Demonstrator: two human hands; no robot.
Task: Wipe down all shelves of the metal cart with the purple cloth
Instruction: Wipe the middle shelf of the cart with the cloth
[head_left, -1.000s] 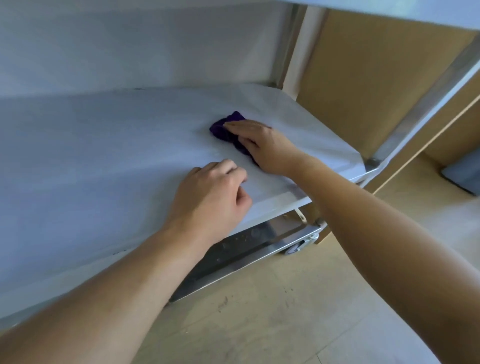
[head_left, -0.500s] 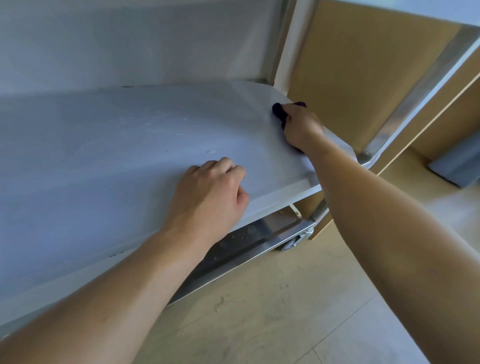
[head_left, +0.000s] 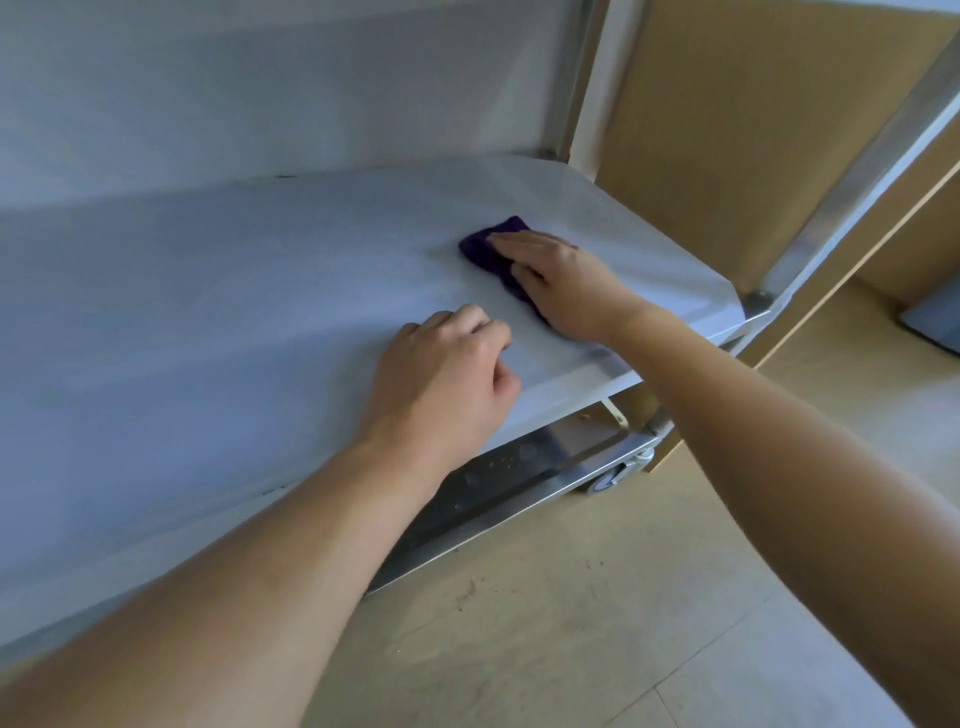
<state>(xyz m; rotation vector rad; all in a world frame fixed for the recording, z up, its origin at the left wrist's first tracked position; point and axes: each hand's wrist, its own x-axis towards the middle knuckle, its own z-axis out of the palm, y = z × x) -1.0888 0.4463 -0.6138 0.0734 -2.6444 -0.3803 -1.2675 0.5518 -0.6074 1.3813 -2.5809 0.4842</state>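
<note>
Pressing crumpled dark-purple cloth (head_left: 493, 249) flat onto grey metal cart shelf (head_left: 260, 312) with right hand (head_left: 566, 286): fingers straight, no pinch. Cloth on right part of shelf. Bracing left hand (head_left: 447, 379) near front edge, fingers curled, holding nothing.

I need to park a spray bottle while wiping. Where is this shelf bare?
Bare: the shelf left of the left hand, back to the rear wall; also a strip between the purple cloth and the rear right post. Crowded: front right, where the right hand presses the cloth.
</note>
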